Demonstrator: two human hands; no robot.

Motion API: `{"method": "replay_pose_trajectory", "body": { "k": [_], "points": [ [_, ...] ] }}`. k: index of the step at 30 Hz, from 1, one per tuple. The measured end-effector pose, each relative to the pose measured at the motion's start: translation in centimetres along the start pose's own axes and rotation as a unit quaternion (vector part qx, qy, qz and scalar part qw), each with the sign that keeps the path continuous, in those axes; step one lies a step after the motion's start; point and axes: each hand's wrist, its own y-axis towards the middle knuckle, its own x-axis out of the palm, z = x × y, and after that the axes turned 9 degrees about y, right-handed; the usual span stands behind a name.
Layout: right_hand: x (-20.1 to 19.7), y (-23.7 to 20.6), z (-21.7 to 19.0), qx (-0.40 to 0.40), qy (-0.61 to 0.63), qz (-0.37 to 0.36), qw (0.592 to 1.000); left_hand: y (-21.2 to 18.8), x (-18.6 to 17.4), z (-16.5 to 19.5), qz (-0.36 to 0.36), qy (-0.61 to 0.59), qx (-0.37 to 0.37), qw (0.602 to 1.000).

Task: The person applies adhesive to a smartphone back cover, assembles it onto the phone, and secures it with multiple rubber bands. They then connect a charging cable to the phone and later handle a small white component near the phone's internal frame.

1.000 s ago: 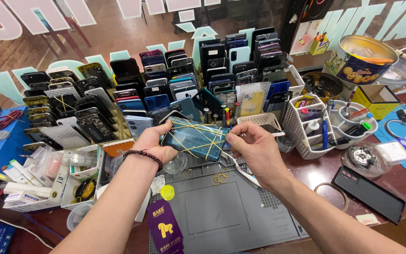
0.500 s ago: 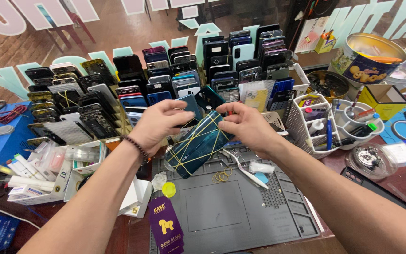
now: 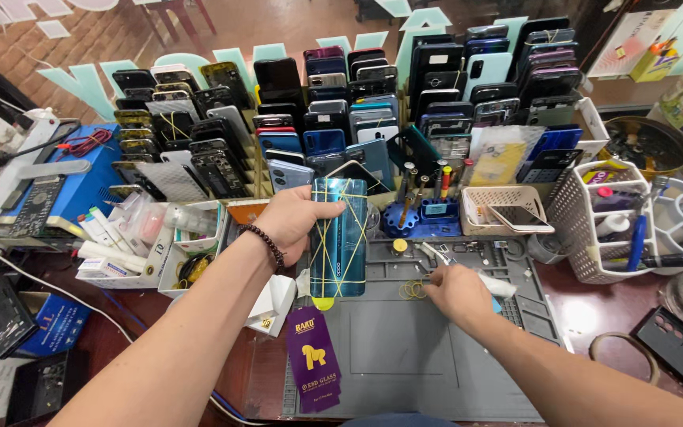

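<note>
My left hand (image 3: pixel 294 220) holds a teal-blue phone (image 3: pixel 340 237) upright by its left edge, back side facing me, above the grey work mat (image 3: pixel 405 356). Yellow rubber bands cross over the phone's back. My right hand (image 3: pixel 456 291) is down on the mat, fingertips at a few loose yellow rubber bands (image 3: pixel 414 290). A beaded bracelet sits on my left wrist.
Racks of many phones (image 3: pixel 333 103) stand behind the mat. A blue tool stand (image 3: pixel 424 213) with screwdrivers, white baskets (image 3: pixel 602 213), a purple card (image 3: pixel 314 356), tweezers (image 3: pixel 444 257) and a blue box (image 3: pixel 81 182) surround the work area.
My right hand let go of the phone and dropped to the rubber bands on the mat. My left hand turned the phone upright and keeps holding it alone.
</note>
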Motion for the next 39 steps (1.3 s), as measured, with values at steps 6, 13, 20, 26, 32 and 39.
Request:
{"method": "replay_pose_trajectory", "body": {
  "k": [6, 13, 20, 26, 32, 39],
  "points": [
    [1.8, -1.3, -1.5, 0.016, -0.035, 0.042, 0.998, 0.2, -1.7, -0.9, -0.027, -0.095, -0.001, 0.995],
    [3.6, 0.0, -0.2, -0.042, -0.078, 0.060, 0.994, -0.2, -0.6, -0.8, -0.041, -0.101, -0.018, 0.994],
    [-1.5, 1.8, -3.4, -0.047, 0.091, 0.048, 0.994, -1.8, 0.8, 1.3, -0.052, -0.096, 0.023, 0.994],
    [-11.5, 2.3, -12.5, -0.160, 0.334, 0.109, 0.922, -2.3, 4.2, 2.8, -0.111, -0.156, 0.065, 0.979],
    [-15.0, -0.2, -16.1, -0.173, 0.498, -0.009, 0.850, -2.7, 6.4, 3.5, -0.080, -0.124, 0.078, 0.986],
    [-15.9, -0.8, -14.9, -0.224, 0.493, -0.043, 0.840, -2.2, 6.8, 3.2, -0.155, -0.184, 0.061, 0.969]
  ]
}}
